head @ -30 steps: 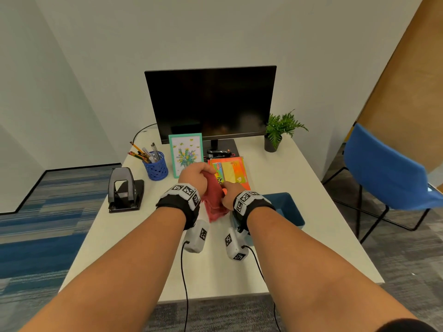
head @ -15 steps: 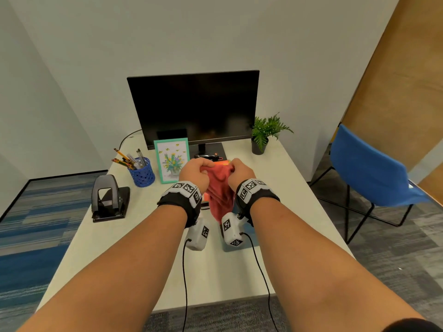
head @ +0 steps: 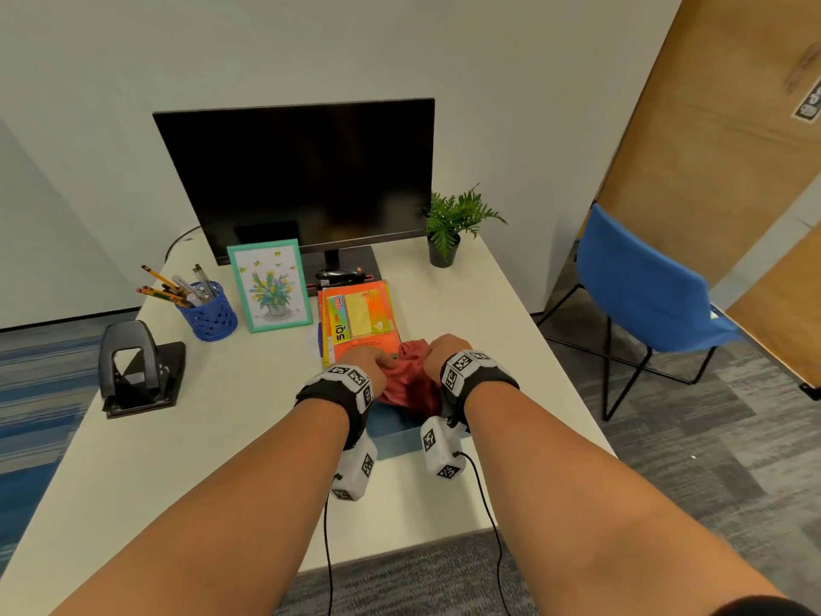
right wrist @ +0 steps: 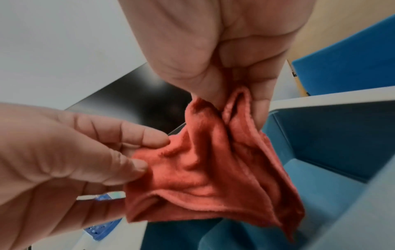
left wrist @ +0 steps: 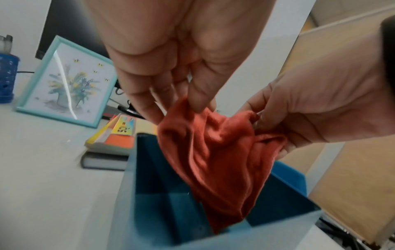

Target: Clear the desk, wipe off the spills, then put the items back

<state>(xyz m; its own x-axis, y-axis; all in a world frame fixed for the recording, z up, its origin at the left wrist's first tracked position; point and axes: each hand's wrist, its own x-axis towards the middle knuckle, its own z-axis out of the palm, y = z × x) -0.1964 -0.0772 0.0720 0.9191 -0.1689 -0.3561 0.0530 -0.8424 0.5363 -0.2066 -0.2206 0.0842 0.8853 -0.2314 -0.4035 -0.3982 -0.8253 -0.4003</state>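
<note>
The red cloth (left wrist: 215, 157) hangs between the two hands, directly over the open blue bin (left wrist: 149, 199); its upper edge is stretched roughly side to side across the person, and its long folds fall straight down, the lowest tip already below the bin's rim in the left wrist view; whether that tip touches the bin floor cannot be told; the left hand (head: 368, 357) pinches one upper corner between thumb and fingertips (left wrist: 197, 101), and the right hand (head: 444, 346) pinches the other corner, thumb and fingers closed on a gathered fold (right wrist: 237, 101); both hands are level and close together, so neither is the nearer one, and the cloth lies just below and between them; the bin stands on the desk (head: 222, 437) near its front edge, just in front of the stack of orange books (head: 360, 322), which it nearly touches at its far end; further out stand the framed flower picture (head: 269, 284), the blue pen cup (head: 209, 313), the hole punch (head: 133, 371), the monitor (head: 302, 180) and the small potted plant (head: 448, 229); with the items standing on the desk, the cloth seems either on its way out of the bin or going back in, and the pictures alone do not settle which; either way the move runs along the vertical line between the pinched edge and the bin's mouth
</note>
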